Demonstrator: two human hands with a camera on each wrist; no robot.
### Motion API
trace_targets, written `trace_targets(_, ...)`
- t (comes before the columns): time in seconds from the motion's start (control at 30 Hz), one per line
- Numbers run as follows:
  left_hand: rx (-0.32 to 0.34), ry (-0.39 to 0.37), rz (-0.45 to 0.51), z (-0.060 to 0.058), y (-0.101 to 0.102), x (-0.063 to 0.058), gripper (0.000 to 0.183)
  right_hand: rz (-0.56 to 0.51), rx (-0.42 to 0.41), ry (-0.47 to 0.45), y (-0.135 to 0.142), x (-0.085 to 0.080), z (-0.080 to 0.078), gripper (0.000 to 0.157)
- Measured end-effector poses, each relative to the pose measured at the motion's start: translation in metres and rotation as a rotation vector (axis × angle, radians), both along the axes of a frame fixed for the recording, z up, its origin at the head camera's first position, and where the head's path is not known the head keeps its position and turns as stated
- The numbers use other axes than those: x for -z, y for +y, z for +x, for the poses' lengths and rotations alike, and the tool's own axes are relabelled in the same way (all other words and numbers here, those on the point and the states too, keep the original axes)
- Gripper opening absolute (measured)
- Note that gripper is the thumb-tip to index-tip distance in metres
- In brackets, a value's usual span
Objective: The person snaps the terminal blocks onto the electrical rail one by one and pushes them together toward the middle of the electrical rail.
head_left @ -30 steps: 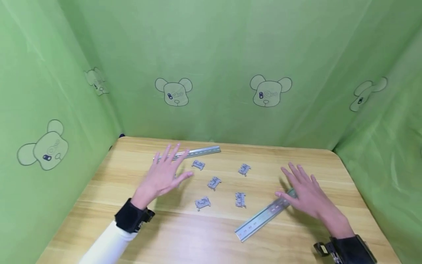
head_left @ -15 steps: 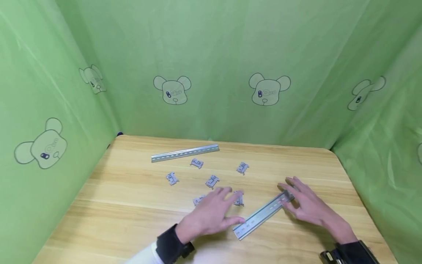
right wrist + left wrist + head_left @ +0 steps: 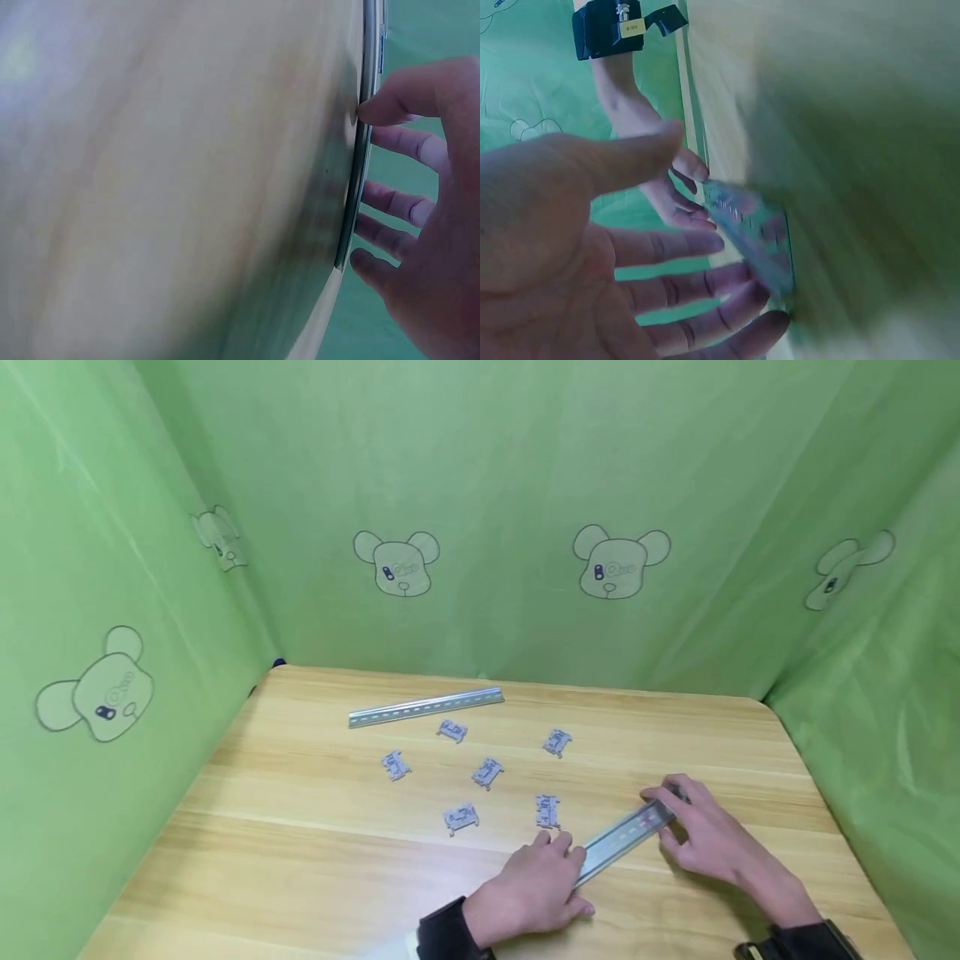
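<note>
A slotted metal DIN rail (image 3: 618, 841) slants across the right part of the table. At its far end my right hand (image 3: 712, 835) grips it, with curled fingers over one edge and the thumb by the other. My left hand (image 3: 536, 885) is at its near end and covers that end in the head view. In the left wrist view the left fingers (image 3: 697, 285) reach to the rail (image 3: 757, 232), loosely extended, with the thumb held apart. The right wrist view shows the rail (image 3: 360, 172) edge-on beside the right thumb and fingertips.
Several small grey terminal blocks (image 3: 487, 772) lie scattered over the middle of the wooden table (image 3: 300, 852). A second DIN rail (image 3: 426, 707) lies near the back edge. Green cloth walls (image 3: 510, 635) stand behind and at both sides.
My left hand has moved from the left side, over the terminal blocks, to the rail's near end. My right hand has gone from spread above the far end to gripping it.
</note>
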State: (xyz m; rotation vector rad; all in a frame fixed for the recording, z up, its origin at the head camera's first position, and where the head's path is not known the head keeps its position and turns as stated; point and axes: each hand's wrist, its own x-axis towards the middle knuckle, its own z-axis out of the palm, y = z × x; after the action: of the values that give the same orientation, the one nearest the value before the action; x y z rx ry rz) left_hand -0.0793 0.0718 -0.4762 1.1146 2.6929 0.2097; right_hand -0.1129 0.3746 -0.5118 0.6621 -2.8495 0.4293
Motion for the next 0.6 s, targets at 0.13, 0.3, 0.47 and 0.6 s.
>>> trace_targets(0.13,-0.043,0.042,-0.038,0.002,0.008,0.001,0.052,0.004,-0.017,0.033,0.0,0.0,0.0,0.055)
trace_targets(0.3,-0.067,0.07,-0.076,0.002,0.01,0.005,0.053,-0.01,-0.033,0.038,-0.002,0.002,0.002,0.052)
trace_targets(0.47,-0.064,0.09,-0.088,-0.001,0.002,0.008,0.06,-0.016,-0.055,0.07,-0.006,0.001,0.005,0.051)
trace_targets(0.6,-0.077,0.055,-0.058,-0.002,-0.01,0.01,0.058,-0.009,-0.077,0.089,-0.014,-0.002,0.01,0.049)
